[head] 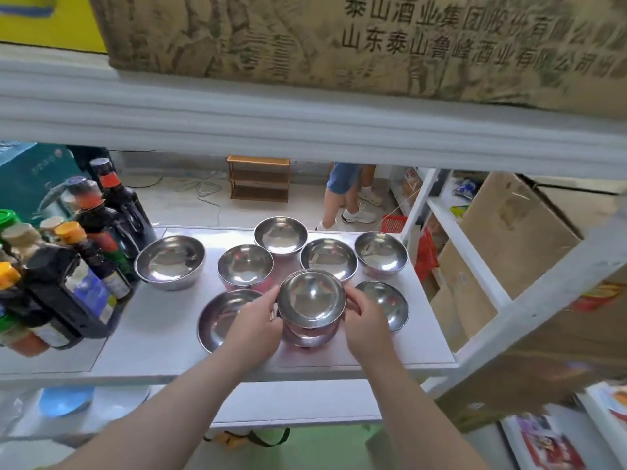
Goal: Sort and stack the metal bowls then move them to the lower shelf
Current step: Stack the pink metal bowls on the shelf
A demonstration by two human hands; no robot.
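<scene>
at the near edge of the white shelf [163, 337], my two bare hands close round a small stack of metal bowls [310, 308], the left hand [256, 325] on its left side and the right hand [366, 320] on its right, fingers curled against the rims. each grip is partly closed on the stack, which stands upright near the front middle of the shelf. just left of it, partly under my left hand, sits a wide shallow bowl [219, 317]; just right, behind my right hand, a smaller bowl [390, 300]. further back stand five single bowls, all upright and open: a large one at the left [170, 261], one behind the stack [245, 266], one to its right [328, 259], one at the far right [380, 254], and one at the back edge [280, 235]. dark sauce bottles [101, 232] crowd the shelf's left end. beyond the shelf, on the floor, are a small wooden rack [259, 178] and a person's legs [339, 198]. above, a printed cardboard box [339, 39] rests on the upper shelf [237, 110].
</scene>
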